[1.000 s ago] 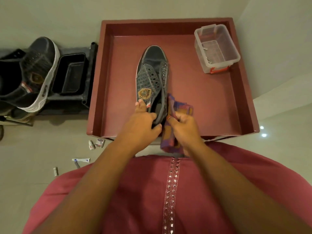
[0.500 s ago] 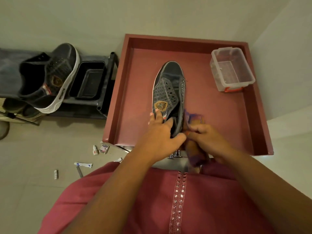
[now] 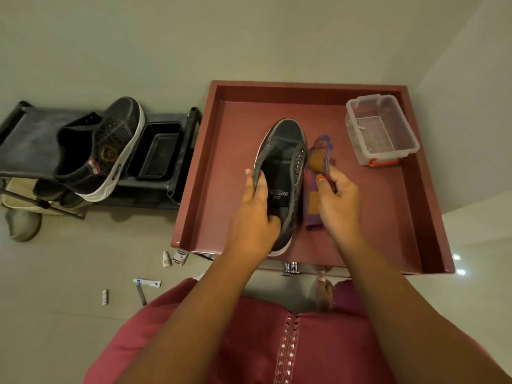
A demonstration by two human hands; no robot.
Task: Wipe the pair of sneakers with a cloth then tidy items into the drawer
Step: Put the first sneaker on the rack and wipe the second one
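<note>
A dark grey sneaker (image 3: 285, 162) lies in the open maroon drawer (image 3: 415, 217), its opening facing up and the insole showing. My left hand (image 3: 255, 214) grips its left collar, thumb inside the shoe. My right hand (image 3: 338, 200) holds a folded purple and orange cloth (image 3: 318, 159) against the sneaker's right side. The second sneaker (image 3: 110, 151) leans on its side on a black rack (image 3: 25, 134) at the left, white sole facing right.
A clear plastic box (image 3: 382, 128) with a red latch sits in the drawer's far right corner. A black tray (image 3: 158, 151) rests on the rack. Small items lie on the floor: a dropper bottle (image 3: 166, 259), a small carton (image 3: 180, 257), a tube (image 3: 148, 282), a pill strip (image 3: 105, 297).
The sneaker has been rolled from its side so the opening faces up. My left hand shifted to grip the collar, and my right hand moved the cloth up along the shoe's right side.
</note>
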